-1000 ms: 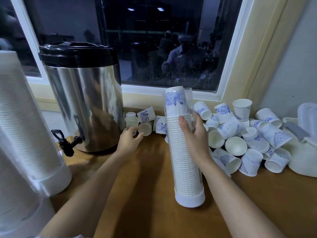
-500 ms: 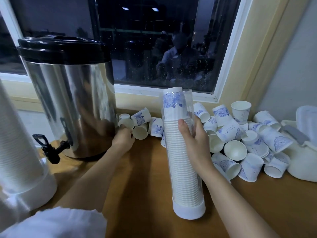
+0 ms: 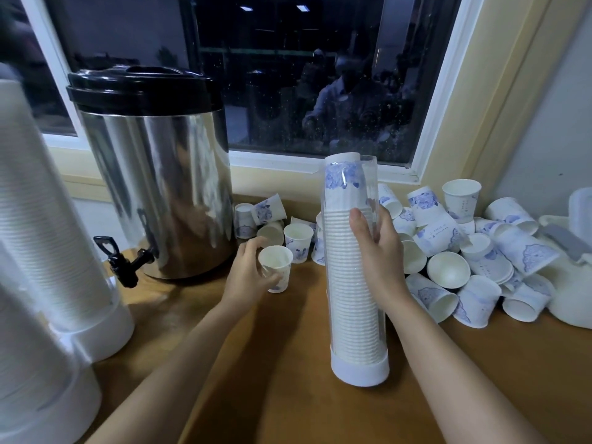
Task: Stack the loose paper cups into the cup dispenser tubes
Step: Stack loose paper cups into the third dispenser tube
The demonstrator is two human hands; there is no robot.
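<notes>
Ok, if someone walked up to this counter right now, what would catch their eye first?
The tall clear dispenser tube at the centre, nearly full of stacked cups, with the right hand gripping its middle. To its right, a heap of loose paper cups sprawls under the window. To its left, the left hand holds a single cup beside the big steel urn.
</notes>
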